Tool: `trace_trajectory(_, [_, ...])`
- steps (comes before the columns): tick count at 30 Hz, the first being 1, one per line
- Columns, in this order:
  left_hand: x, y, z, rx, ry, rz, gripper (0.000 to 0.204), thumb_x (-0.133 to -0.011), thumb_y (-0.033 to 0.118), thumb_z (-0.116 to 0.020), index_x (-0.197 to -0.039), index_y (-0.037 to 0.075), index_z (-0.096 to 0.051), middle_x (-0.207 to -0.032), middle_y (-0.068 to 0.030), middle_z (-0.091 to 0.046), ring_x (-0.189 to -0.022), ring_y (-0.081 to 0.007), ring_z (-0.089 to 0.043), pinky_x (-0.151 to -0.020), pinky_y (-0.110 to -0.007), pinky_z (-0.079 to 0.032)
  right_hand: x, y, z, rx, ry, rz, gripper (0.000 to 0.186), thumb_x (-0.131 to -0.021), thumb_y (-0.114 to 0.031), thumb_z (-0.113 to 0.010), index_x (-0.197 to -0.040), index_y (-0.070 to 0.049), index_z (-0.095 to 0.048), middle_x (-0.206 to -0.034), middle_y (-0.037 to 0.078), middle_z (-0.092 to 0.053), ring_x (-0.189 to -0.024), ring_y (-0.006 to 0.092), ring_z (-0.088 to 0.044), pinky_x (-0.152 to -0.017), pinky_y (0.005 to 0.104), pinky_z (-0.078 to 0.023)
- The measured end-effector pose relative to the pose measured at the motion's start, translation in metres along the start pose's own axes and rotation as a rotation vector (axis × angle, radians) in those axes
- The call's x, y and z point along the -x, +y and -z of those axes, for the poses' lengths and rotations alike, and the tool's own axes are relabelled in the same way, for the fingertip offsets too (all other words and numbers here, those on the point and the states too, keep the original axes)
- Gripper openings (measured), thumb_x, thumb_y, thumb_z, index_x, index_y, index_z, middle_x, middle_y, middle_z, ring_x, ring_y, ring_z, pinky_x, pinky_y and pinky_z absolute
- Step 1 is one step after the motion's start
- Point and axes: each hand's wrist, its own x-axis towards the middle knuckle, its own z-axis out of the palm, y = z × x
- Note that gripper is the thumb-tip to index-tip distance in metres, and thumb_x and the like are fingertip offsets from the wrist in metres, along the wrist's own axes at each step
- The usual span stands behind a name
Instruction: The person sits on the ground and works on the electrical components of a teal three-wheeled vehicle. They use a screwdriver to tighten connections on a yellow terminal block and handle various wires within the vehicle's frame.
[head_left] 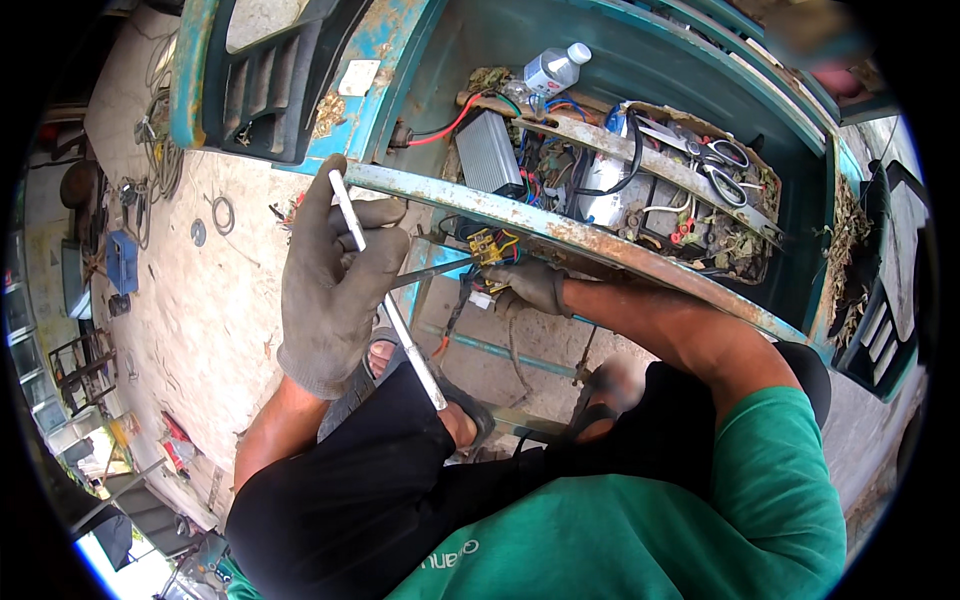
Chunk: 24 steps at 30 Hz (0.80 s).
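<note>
My left hand (pixel 330 290), in a grey glove, is closed with a long thin white rod (pixel 400 325) slanting through its fingers. From the same hand a dark narrow shaft (pixel 432 273) reaches right to a small yellow terminal block (pixel 485 246). How the hand grips that shaft is hidden. My gloved right hand (pixel 535 284) pinches the terminal block from its right side, below the rusty front rail of a teal metal box. Coloured wires run out of the block, and a dark cable (pixel 458 312) hangs beneath it.
Inside the teal box (pixel 430 100) lie a grey finned metal case (pixel 487 155), a plastic bottle (pixel 556 70), scissors (pixel 722 170), loose wires and dry leaves. The rusty rail (pixel 560 225) crosses just above my right hand. A blue tool (pixel 121 262) stands on the floor at left.
</note>
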Motion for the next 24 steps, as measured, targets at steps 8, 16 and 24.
trace_trajectory(8, [0.009, 0.0, -0.011, 0.313, -0.246, 0.133, 0.06, -0.106, 0.031, -0.04, -0.144, -0.015, -0.036, -0.081, -0.0088, -0.063, -0.082, -0.0188, -0.065, -0.099, -0.042, -0.052, 0.002, -0.004, -0.007, 0.113, 0.077, 0.034, 0.034, -0.103, -0.04, -0.057, -0.11, -0.006, -0.063, -0.076, 0.008, -0.064, -0.053, 0.0151, -0.062, -0.043, 0.0279, -0.049])
trace_trajectory(16, [-0.002, -0.005, -0.004, 0.306, -0.274, 0.1, 0.046, -0.104, 0.02, -0.034, -0.13, -0.015, -0.049, -0.057, 0.0014, -0.042, -0.054, -0.0095, -0.048, -0.08, -0.037, -0.057, -0.006, -0.005, -0.007, 0.234, 0.114, -0.038, 0.036, -0.101, -0.041, -0.06, -0.111, -0.007, -0.063, -0.071, 0.005, -0.062, -0.052, 0.013, -0.059, -0.041, 0.0296, -0.042])
trace_trajectory(24, [-0.019, 0.002, 0.01, 0.167, -0.514, 0.221, 0.032, -0.096, 0.012, -0.043, -0.114, -0.01, -0.059, -0.062, -0.0046, -0.055, -0.056, -0.0128, -0.055, -0.07, -0.032, -0.054, -0.003, -0.003, -0.006, 0.205, 0.086, 0.067, 0.03, -0.101, -0.035, -0.06, -0.109, -0.007, -0.063, -0.07, 0.002, -0.057, -0.05, 0.0114, -0.054, -0.045, 0.0313, -0.042])
